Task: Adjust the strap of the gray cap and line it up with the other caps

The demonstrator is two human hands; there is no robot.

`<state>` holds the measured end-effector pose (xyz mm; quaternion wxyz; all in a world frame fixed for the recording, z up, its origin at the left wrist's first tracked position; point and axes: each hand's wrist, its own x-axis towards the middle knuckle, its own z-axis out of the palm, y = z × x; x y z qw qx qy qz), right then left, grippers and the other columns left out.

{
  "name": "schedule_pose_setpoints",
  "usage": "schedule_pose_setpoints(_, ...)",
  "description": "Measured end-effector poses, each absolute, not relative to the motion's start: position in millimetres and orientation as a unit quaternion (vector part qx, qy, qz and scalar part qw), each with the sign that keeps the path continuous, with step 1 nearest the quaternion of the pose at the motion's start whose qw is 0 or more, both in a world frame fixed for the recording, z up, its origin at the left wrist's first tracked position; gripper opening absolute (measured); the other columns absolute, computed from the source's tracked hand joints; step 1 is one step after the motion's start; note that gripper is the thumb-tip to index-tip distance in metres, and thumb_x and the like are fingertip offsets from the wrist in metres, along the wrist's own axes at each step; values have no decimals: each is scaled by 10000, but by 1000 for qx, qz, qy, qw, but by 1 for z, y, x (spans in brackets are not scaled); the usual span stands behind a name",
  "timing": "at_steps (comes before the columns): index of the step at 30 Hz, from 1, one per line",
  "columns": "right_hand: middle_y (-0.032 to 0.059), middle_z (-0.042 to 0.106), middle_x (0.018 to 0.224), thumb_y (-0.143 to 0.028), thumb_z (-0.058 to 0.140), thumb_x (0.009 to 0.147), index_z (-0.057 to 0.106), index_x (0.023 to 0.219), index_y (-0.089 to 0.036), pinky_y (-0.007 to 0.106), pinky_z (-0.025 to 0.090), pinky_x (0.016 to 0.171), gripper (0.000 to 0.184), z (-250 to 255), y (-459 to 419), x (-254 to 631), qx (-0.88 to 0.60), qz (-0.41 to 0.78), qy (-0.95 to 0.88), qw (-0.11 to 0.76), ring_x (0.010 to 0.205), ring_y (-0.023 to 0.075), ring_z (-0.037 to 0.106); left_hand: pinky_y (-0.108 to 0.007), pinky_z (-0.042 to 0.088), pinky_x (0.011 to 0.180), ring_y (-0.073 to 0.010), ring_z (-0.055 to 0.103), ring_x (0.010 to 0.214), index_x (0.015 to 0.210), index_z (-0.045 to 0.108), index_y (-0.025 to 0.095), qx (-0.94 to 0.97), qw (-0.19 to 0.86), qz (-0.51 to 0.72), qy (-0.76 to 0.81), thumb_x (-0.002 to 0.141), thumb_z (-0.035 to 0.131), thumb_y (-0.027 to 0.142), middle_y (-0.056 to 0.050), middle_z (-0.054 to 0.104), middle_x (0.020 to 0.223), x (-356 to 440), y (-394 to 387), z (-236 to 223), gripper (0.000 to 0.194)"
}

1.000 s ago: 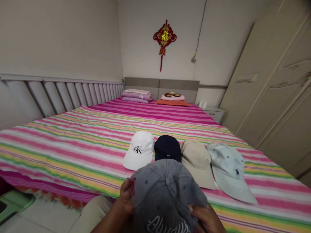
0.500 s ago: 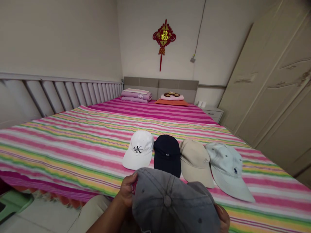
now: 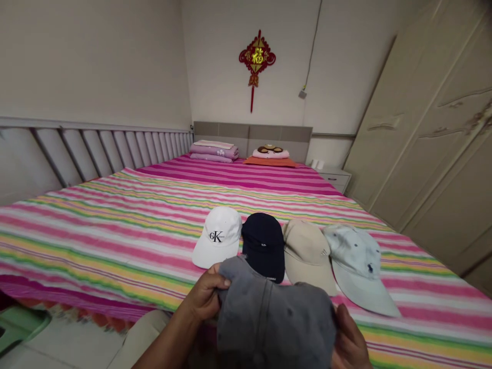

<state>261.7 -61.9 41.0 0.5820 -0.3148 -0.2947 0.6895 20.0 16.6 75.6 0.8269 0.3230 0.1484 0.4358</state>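
A faded grey baseball cap (image 3: 274, 318) is held up at the bottom middle of the head view, over the near edge of the bed. My left hand (image 3: 209, 293) pinches its left edge between thumb and fingers. On the opposite side my right hand (image 3: 349, 338) grips the cap, its fingers partly hidden behind the cloth. Beyond the grey cap lies a row of caps: a white cap (image 3: 221, 233), a navy cap (image 3: 263, 243), a beige cap (image 3: 307, 251) and a pale blue cap (image 3: 355, 256). The grey cap overlaps the lower part of the row from my view.
The caps lie on a striped bedspread (image 3: 115, 220). Folded purple bedding (image 3: 213, 151) and a pink folded piece (image 3: 271, 154) rest near the headboard (image 3: 277, 134). A wardrobe (image 3: 426, 133) stands on the right; a green stool (image 3: 23, 323) is at lower left.
The grey cap has turned in my hands: its top button faced me before, and now a side with a centre seam shows. The row of caps has stayed put.
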Motion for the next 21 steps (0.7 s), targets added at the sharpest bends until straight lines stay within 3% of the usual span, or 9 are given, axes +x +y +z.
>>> schedule_pose_setpoints(3,77,714,746,-374,656,674,689,837,-230,414,452,790,220,51,-63,255,-301,719,-266,566,733,255,661,-204,434,504,-126,586,481,616,676,100,329,828,425,158,471,619,56,-33,656,539,20,13,79,162)
schedule_pose_setpoints(6,84,705,831,-235,700,639,667,921,-217,385,439,813,284,59,-64,250,-286,727,-287,554,806,247,650,-211,443,532,-124,588,510,743,693,118,336,821,428,174,563,671,186,-43,663,586,20,9,82,194)
schedule_pose_setpoints(9,81,699,822,-274,721,613,667,916,-209,347,458,769,315,59,-64,249,-255,728,-305,559,793,235,641,-207,440,541,-119,592,536,814,688,128,352,805,421,227,609,686,249,-51,662,613,20,6,84,238)
schedule_pose_setpoints(12,72,684,821,-380,689,645,673,885,-193,280,470,684,305,62,-64,249,-249,712,-296,586,715,188,623,-178,407,505,-93,563,507,801,685,126,391,776,410,276,566,722,223,-27,638,591,20,5,87,257)
schedule_pose_setpoints(16,18,634,615,-273,719,632,662,706,-164,180,421,544,144,72,-64,244,-279,701,-310,579,541,100,542,-159,356,473,-67,515,491,779,678,120,453,741,396,299,537,735,207,-13,616,599,21,2,93,263)
schedule_pose_setpoints(21,22,592,554,-314,715,616,637,720,-145,183,363,472,213,76,-65,241,-272,693,-357,564,482,92,471,-178,363,484,-83,528,506,750,655,111,473,751,371,272,662,653,329,-51,633,631,27,-4,94,236)
